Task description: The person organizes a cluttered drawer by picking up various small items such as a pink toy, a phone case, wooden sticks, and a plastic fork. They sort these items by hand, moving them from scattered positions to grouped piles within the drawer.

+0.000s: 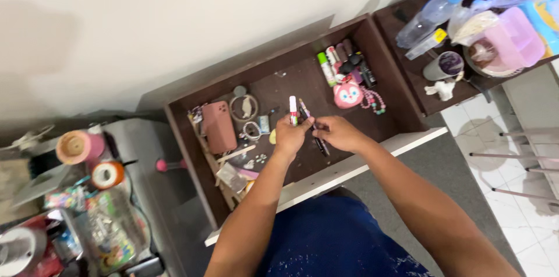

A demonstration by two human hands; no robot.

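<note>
Over an open dark-brown drawer (389,73), my left hand (289,136) grips a white marker (293,109) with a red and green band, held upright. My right hand (336,132) meets it from the right and holds a thin dark pen (304,108) whose lower end (321,148) pokes out beneath the fingers. Both hands touch at the fingertips above the drawer's middle. Inside the drawer lie a pink phone case (219,126), a pink cat-shaped pouch (348,94), a bead bracelet (374,101) and several tubes and markers (342,63) in the far right corner.
A white drawer front (349,167) runs along the near edge. A dark shelf (434,93) at the right carries plastic bottles (434,12), a pink tub (512,38) and a cup (442,66). Tape rolls (80,146) and cluttered containers (110,230) sit at the left.
</note>
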